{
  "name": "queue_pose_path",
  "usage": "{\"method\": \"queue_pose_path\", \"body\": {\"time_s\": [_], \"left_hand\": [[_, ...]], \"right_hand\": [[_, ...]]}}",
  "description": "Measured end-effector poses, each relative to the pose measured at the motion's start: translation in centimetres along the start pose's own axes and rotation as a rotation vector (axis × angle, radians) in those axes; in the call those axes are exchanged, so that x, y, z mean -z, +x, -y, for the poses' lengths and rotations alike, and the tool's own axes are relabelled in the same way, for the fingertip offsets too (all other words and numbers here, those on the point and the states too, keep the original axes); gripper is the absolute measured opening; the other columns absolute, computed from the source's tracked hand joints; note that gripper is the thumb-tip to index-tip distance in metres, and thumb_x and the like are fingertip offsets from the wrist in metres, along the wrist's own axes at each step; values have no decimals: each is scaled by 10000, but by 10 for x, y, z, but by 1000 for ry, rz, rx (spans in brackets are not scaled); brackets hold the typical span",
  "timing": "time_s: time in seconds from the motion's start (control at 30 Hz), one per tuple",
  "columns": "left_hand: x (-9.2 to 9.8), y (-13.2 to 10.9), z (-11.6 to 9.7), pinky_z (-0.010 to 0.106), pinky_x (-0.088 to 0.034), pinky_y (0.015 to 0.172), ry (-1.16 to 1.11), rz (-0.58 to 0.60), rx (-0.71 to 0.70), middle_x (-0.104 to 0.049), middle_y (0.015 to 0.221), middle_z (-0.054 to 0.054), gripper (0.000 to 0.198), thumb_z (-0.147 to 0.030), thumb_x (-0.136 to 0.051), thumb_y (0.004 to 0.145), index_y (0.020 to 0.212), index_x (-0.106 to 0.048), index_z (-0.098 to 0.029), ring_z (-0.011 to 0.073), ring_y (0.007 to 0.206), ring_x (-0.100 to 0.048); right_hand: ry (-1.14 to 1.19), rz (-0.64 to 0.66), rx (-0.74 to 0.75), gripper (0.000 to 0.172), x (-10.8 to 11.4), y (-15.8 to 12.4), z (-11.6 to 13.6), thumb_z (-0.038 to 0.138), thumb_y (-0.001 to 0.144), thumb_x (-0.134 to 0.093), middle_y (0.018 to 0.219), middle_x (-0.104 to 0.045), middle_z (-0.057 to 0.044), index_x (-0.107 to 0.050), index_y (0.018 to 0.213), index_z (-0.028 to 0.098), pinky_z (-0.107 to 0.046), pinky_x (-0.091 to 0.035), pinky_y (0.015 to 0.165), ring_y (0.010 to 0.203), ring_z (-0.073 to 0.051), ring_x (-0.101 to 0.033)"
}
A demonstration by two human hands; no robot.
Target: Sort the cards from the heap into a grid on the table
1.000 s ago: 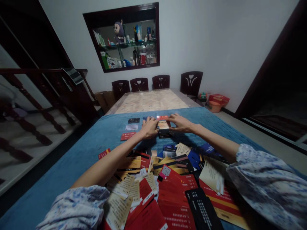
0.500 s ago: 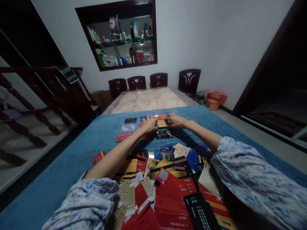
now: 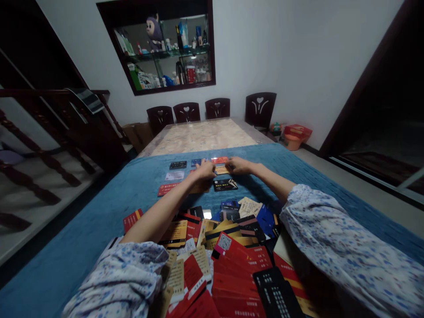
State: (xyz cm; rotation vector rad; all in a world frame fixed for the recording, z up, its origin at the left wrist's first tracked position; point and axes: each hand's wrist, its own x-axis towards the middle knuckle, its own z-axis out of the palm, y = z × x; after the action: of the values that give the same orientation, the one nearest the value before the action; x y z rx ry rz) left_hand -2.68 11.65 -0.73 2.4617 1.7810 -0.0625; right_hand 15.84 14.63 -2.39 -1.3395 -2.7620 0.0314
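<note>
A yellow-gold card (image 3: 221, 169) lies in the middle column of the laid-out cards, with my hands at its two short ends. My left hand (image 3: 206, 169) has its fingers bent onto the card's left end. At the right end, the curled fingers of my right hand (image 3: 239, 165) pinch the edge. Just beyond is a red-orange card (image 3: 219, 160), and on the near side a black VIP card (image 3: 225, 184). To the left lie a black card (image 3: 178, 165), a pale card (image 3: 174, 176), a red card (image 3: 168, 189) and a blue card (image 3: 198, 162). My left hand and forearm partly cover more cards.
A heap of red, gold, black and blue cards (image 3: 236, 282) spreads between my forearms on the blue cloth (image 3: 109, 221). The bare marbled tabletop (image 3: 202, 137) continues behind it. Dark chairs (image 3: 260, 110) stand at the far end, a wooden railing (image 3: 43, 176) at left.
The view has shifted slightly, so everything sits a little further left and higher. Both hands stay at the ends of the gold card, with hardly any movement against it.
</note>
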Motion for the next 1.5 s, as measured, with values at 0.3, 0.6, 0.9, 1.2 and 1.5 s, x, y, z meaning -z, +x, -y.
{"method": "queue_pose_path", "body": {"time_s": [0.3,0.6,0.9,1.2,1.5], "left_hand": [[-2,-1,0,603,-376,1017,17,3,-4,-607,1294,134,209,-221,-637,792,984,-712,-187,401,1330,-373],[-4,-1,-4,553,-377,1013,-19,-50,21,-639,1278,89,328,-161,-629,755,1068,-698,-232,361,1275,-412],[-10,-7,-5,578,-351,1024,-14,-100,38,-600,1320,111,331,-185,-605,816,1134,-674,-240,358,1307,-390],[-11,-23,-4,542,-347,1002,26,-195,-61,-590,1264,126,276,-188,-538,873,1091,-703,-229,333,1247,-401],[-8,-43,-17,524,-345,965,13,-242,-188,-597,1253,125,329,-134,-557,835,1126,-688,-218,347,1247,-388]], "right_hand": [[-29,67,-13,213,6,-2,2,220,792,-606,1055,-668,-129,-729,943,133,-232,-427,774,906,-208,-602],[-4,72,-44,215,7,-2,2,250,789,-630,1018,-694,-94,-732,951,151,-230,-421,732,875,-203,-600],[-20,84,-49,217,9,-4,5,234,805,-608,993,-717,-96,-744,946,142,-226,-415,707,891,-210,-622],[-34,-39,-84,347,5,-16,9,279,891,-562,1146,-675,-156,-714,1171,141,-250,-449,850,989,-228,-638],[-14,-114,-11,340,17,-46,18,208,840,-623,1177,-669,-146,-724,1160,154,-297,-444,902,1080,-271,-618]]}}
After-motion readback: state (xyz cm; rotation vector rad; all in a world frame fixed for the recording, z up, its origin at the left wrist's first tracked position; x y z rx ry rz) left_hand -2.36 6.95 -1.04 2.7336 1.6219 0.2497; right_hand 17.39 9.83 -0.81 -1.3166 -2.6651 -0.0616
